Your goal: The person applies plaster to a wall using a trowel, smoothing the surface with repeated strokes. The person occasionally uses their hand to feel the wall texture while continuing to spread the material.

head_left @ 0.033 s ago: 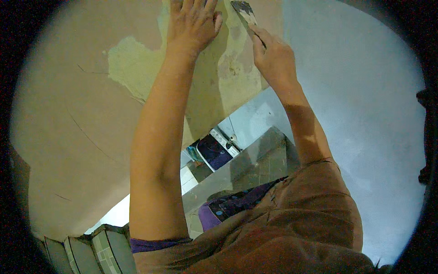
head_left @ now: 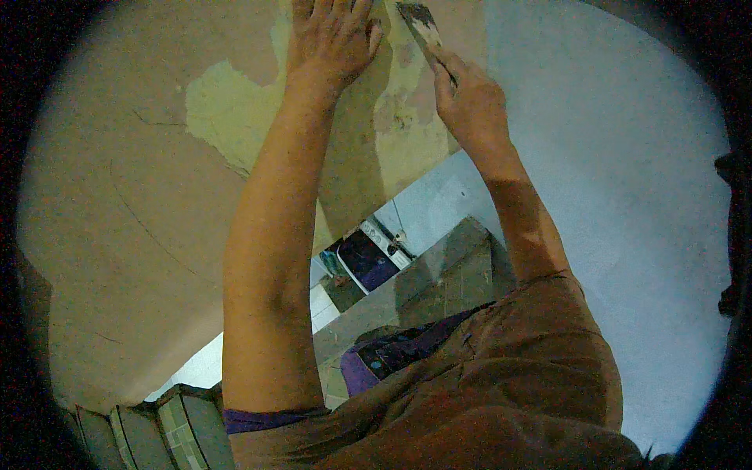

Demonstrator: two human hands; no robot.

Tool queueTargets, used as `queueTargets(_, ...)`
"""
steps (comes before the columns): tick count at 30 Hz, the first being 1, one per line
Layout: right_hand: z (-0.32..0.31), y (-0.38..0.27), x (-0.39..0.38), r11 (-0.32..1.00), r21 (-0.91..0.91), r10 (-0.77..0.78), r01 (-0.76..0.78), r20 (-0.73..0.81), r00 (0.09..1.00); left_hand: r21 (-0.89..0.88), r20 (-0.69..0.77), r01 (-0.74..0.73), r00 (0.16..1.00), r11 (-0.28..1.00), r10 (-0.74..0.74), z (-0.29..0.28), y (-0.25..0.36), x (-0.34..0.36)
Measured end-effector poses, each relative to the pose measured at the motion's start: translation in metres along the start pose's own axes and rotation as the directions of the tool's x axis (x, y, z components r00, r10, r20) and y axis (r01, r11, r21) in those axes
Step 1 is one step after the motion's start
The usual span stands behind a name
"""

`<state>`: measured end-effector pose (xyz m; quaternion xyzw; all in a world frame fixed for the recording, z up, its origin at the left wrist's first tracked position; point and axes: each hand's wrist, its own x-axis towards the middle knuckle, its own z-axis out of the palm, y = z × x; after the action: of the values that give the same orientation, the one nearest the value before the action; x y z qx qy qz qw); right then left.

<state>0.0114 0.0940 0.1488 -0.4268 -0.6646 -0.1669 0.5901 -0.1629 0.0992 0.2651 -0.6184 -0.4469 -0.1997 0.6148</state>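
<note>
Up at the top of the view, my left hand (head_left: 333, 43) lies against the beige wall (head_left: 172, 196), fingers apart and holding nothing; its fingertips run to the picture's upper edge. To its right, my right hand (head_left: 474, 102) grips the handle of a putty knife (head_left: 424, 30). The knife's flat blade points up and left and is smeared with dark and pale material. Around both hands the paint is gone in an irregular pale yellowish patch (head_left: 227, 106). Whether the blade's edge touches the wall I cannot tell.
A pale bluish wall (head_left: 611, 157) adjoins on the right. Lower down, past the wall's edge, stand a white appliance (head_left: 368, 254) with knobs and a dark front, and a grey tiled ledge (head_left: 454, 274). Steps (head_left: 141, 431) lie at lower left. Thin cracks mark the beige wall.
</note>
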Motion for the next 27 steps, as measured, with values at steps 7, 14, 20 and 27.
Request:
queueTargets(7, -0.001, 0.000, 0.005, 0.996, -0.015, 0.091, -0.090, 0.072, 0.993, 0.003, -0.003, -0.004, 1.000, 1.000, 0.004, 0.006, 0.002, 0.000)
queueTargets(14, 0.000, 0.003, -0.001, 0.999, 0.015, 0.036, -0.036, 0.042, 0.998, -0.008, 0.002, -0.011, 1.000, 1.000, 0.011, 0.012, 0.002, 0.000)
queueTargets(20, 0.003, 0.003, 0.017, 0.998, -0.026, 0.055, -0.054, 0.037, 0.998, 0.022, 0.004, 0.003, 1.000, 1.000, -0.003, 0.010, 0.003, -0.002)
queueTargets(27, 0.000, 0.004, 0.005, 0.997, -0.037, 0.066, -0.062, 0.099, 0.993, -0.017, -0.023, -0.006, 1.000, 1.000, 0.006, 0.010, 0.005, -0.003)
